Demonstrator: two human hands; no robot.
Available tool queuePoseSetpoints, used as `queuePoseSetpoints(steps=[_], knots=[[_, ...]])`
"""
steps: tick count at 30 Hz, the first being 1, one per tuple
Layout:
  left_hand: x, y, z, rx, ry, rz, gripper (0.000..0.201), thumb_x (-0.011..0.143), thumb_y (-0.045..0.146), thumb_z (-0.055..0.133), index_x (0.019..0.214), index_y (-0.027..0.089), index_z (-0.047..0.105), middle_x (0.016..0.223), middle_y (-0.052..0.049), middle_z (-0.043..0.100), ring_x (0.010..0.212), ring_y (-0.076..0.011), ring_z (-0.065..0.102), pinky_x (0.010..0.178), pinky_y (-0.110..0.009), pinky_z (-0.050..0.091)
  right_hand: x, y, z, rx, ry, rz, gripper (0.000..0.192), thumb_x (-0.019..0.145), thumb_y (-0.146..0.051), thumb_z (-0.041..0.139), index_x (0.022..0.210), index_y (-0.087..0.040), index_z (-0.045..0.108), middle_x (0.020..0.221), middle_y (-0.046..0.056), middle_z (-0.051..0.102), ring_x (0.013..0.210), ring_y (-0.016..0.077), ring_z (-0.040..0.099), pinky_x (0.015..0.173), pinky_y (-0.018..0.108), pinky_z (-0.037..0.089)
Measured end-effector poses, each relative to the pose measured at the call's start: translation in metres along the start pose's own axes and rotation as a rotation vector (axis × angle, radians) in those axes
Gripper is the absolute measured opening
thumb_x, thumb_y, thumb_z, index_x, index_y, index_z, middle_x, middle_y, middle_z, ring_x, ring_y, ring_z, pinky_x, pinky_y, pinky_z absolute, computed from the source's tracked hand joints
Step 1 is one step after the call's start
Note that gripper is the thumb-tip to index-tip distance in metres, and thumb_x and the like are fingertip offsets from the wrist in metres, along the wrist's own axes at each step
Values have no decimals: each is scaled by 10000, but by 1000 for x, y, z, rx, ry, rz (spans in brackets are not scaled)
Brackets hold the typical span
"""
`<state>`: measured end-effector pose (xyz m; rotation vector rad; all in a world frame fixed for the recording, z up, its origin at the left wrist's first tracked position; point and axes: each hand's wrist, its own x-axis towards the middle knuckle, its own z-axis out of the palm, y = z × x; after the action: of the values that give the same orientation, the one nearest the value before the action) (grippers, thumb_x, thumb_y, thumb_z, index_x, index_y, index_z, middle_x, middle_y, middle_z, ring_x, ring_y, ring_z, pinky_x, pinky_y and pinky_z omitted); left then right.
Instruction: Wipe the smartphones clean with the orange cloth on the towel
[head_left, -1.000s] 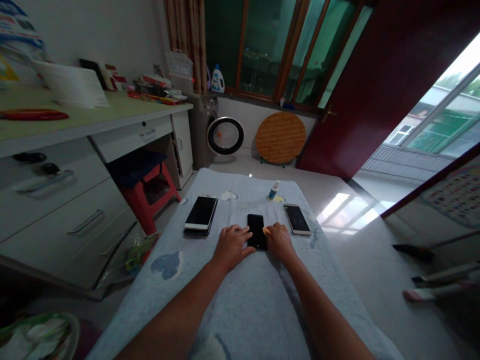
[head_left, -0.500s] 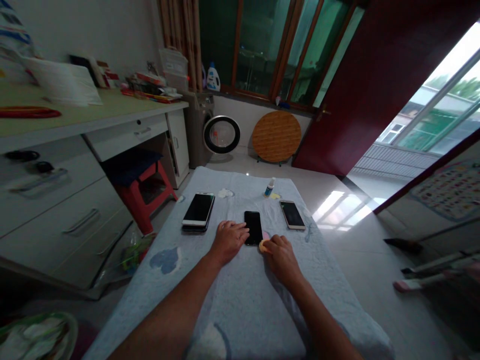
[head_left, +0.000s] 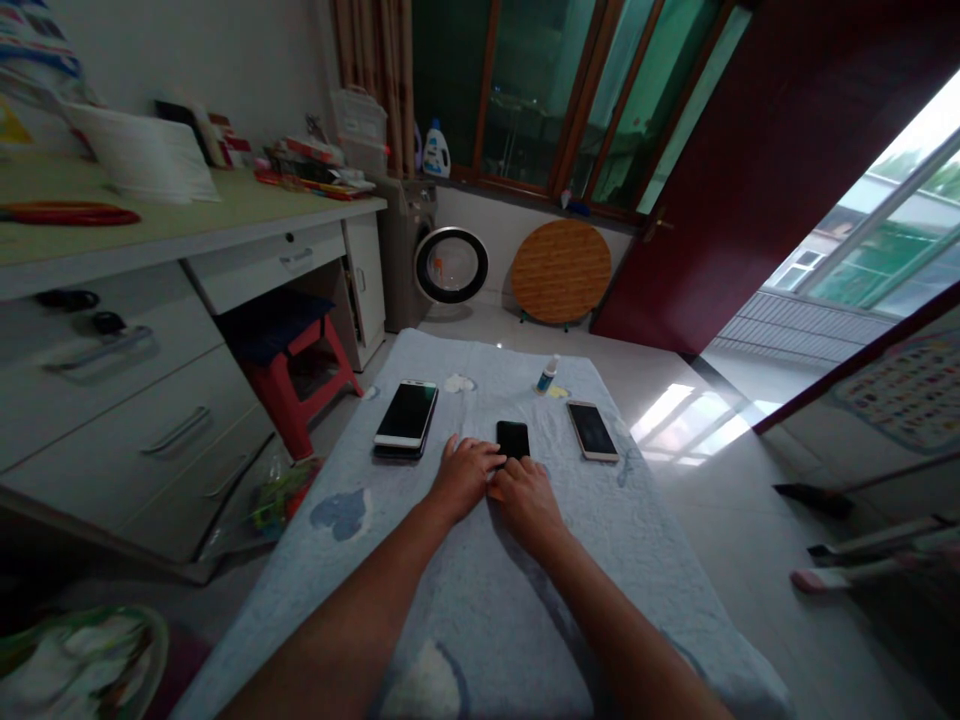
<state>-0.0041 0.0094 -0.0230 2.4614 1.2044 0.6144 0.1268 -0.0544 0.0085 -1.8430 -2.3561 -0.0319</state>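
Observation:
A black smartphone (head_left: 513,437) lies face up on the cloth-covered table, its lower part hidden by my hands. My left hand (head_left: 469,471) rests flat with stretched fingers, the fingertips at the phone's left edge. My right hand (head_left: 527,497) is closed over the phone's lower end, pressing a small yellow-orange pad (head_left: 494,492) that shows only as a sliver beside the fingers. Left of my hands, a white phone (head_left: 407,415) is stacked on a dark one. Another phone (head_left: 592,431) with a pale frame lies to the right. Behind stands a small spray bottle (head_left: 547,375) with a blue label.
A pale blue patterned cloth (head_left: 465,600) covers the table. A cluttered desk (head_left: 247,215) and a red stool (head_left: 319,370) stand at left. Beyond are a washing machine with its door (head_left: 451,265) open, a round wooden board (head_left: 561,271) and a dark red door (head_left: 720,170).
My right hand has moved left, from the phone's lower right corner to across its lower end, with the pad. My left hand stays at the phone's left edge. The view has shifted slightly.

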Motion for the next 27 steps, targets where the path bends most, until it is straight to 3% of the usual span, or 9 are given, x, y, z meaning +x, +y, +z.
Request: queuePoseSetpoints(steps=[8,15,20,27], knots=[[0,-2,-5,-61,-34,-10,309,906,226,518,1140,368,662,1261,23,643,1179,-227,511,1109,-542,181,13,-1,-2,87,-2,70,177,897,-259,544,961,-195,696,944,75,632,911,210,505,784,313,334],[-3,3,-12,-89,-27,-3,360,780,343,667,1140,333,665,1319,-6,601,1225,-262,478,1136,-550,135,23,35,-8,213,-19,131,159,860,-208,555,915,-195,704,902,54,638,900,183,533,801,268,331],[-2,0,-9,-93,-63,-5,598,653,551,771,1198,345,634,1338,-21,588,1231,-302,467,1124,-578,128,44,59,-4,148,-40,150,155,856,-201,557,910,-183,702,902,59,655,884,179,544,791,260,334],[-2,-3,-5,-64,-56,10,512,730,474,748,1205,319,636,1344,-27,588,1216,-289,476,1107,-566,176,77,83,7,67,20,297,199,895,-218,525,970,-155,698,950,94,666,922,187,554,803,264,338]])
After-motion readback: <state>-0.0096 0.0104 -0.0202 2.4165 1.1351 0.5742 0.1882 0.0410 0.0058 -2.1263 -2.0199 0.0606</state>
